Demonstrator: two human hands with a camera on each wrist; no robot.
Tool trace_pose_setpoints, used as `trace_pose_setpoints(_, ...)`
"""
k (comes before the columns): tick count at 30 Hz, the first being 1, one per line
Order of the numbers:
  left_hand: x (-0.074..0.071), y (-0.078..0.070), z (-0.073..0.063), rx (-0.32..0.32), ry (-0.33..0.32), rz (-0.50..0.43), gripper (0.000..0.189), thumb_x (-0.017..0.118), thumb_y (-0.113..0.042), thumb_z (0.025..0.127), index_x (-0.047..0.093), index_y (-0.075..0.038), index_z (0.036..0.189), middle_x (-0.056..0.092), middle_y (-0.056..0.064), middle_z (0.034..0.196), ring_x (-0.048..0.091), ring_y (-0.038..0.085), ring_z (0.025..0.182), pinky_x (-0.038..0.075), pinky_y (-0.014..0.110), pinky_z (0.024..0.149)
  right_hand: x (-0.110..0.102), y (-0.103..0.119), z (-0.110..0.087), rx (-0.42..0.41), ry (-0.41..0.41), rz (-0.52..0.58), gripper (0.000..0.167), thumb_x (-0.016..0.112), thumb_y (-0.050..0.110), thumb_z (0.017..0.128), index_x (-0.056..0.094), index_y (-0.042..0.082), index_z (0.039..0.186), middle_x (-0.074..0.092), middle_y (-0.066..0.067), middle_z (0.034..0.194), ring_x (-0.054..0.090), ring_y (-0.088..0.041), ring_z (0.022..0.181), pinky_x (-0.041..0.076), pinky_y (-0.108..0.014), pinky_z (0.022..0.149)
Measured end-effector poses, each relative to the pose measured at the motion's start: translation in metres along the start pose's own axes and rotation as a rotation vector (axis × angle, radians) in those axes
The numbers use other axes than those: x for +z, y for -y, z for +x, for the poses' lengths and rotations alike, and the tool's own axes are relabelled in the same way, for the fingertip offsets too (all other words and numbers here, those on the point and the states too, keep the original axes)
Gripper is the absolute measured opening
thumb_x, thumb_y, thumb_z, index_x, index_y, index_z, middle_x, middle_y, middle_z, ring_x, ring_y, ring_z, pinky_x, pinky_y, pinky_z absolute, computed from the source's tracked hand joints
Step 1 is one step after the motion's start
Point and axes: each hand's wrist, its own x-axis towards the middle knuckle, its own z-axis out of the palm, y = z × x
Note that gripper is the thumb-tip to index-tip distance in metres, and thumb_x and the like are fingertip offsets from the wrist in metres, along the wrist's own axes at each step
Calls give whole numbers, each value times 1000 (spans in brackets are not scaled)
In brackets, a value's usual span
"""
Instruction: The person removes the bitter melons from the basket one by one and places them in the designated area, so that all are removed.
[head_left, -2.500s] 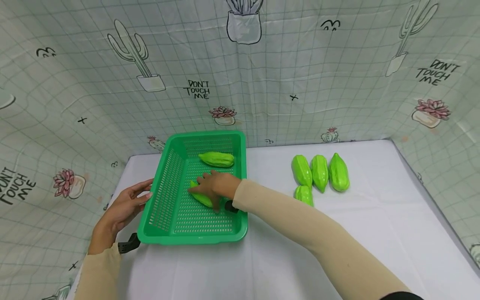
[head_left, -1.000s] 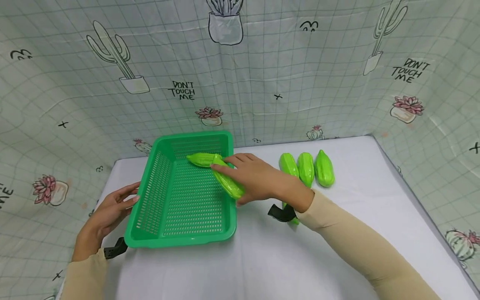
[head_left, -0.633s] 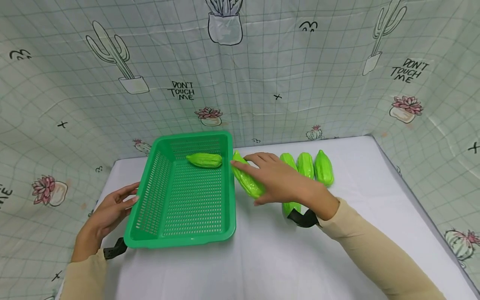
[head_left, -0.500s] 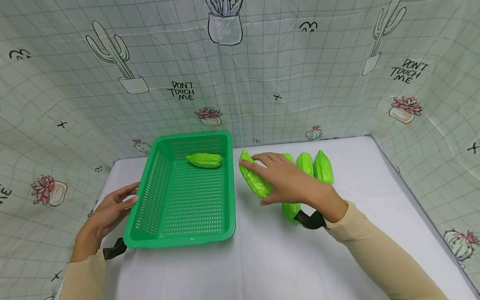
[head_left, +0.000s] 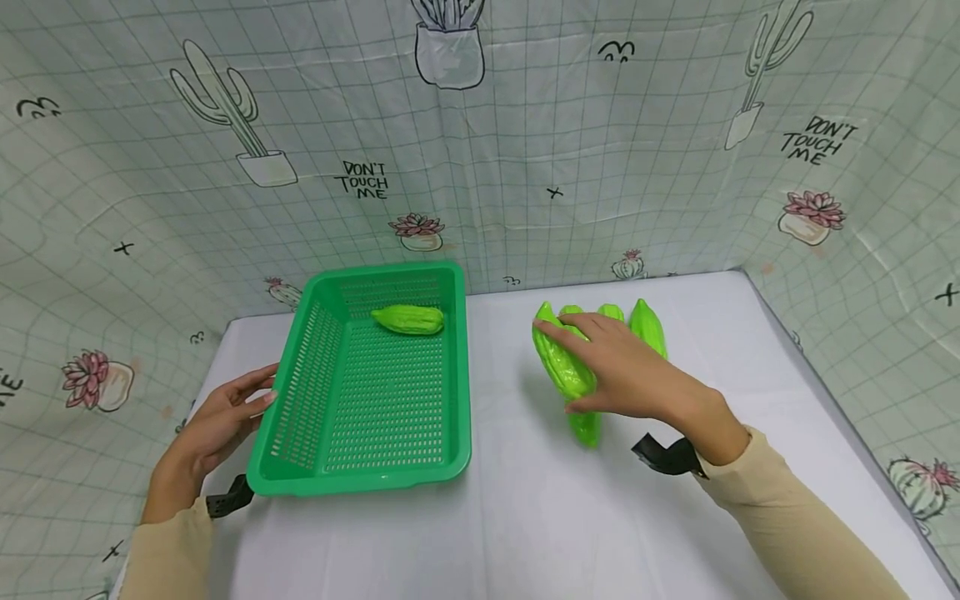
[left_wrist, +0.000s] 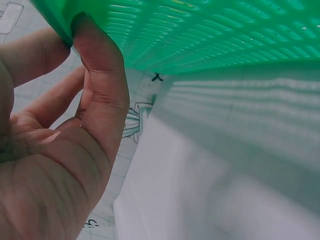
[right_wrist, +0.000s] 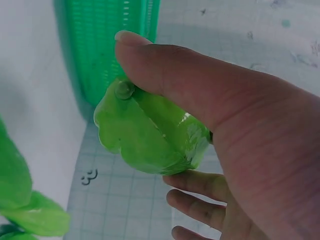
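My right hand grips a green ridged gourd over the right half of the table, thumb on the near side and fingers on the far side. In the right wrist view the stem end of this gourd faces the camera. To the left, my left hand holds the rim of a green perforated plastic basket. Thumb and fingers meet at that rim in the left wrist view, under the slotted basket wall. One gourd lies at the back inside the basket.
Partly hidden behind my right hand are more gourds on the white cloth: one in front, one at right, one between. A grid-patterned curtain with cactus drawings rises behind the table.
My right hand has lifted a gourd out of the basket and carried it right, to just over the gourds on the table. The left hand stays at the basket's rim.
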Motion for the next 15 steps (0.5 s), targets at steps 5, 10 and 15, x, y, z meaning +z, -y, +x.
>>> trace_pose_setpoints(5, 0, 0, 1, 1, -2, 8, 40, 54, -5, 111, 59, -31, 140, 62, -11, 124, 70, 6, 98, 57, 21, 85, 3, -11, -17, 54, -3, 24, 111, 102, 26, 68, 43, 12, 161, 53, -24, 149, 49, -41, 140, 35, -62, 118)
trace_pose_setpoints(10, -1, 0, 0, 17, 15, -12, 41, 53, -3, 111, 61, -33, 137, 62, -10, 123, 70, 7, 98, 58, 21, 84, 7, -22, -31, 107, -13, 27, 113, 102, 26, 67, 42, 13, 162, 52, -26, 149, 49, -43, 139, 36, -65, 116)
trace_pose_setpoints(15, -1, 0, -1, 10, 10, -18, 41, 54, -3, 111, 62, -34, 135, 62, -10, 122, 71, 7, 98, 58, 21, 85, 10, -29, -45, 128, -23, 16, 109, 101, 27, 69, 43, 11, 161, 55, -27, 144, 52, -46, 134, 41, -68, 109)
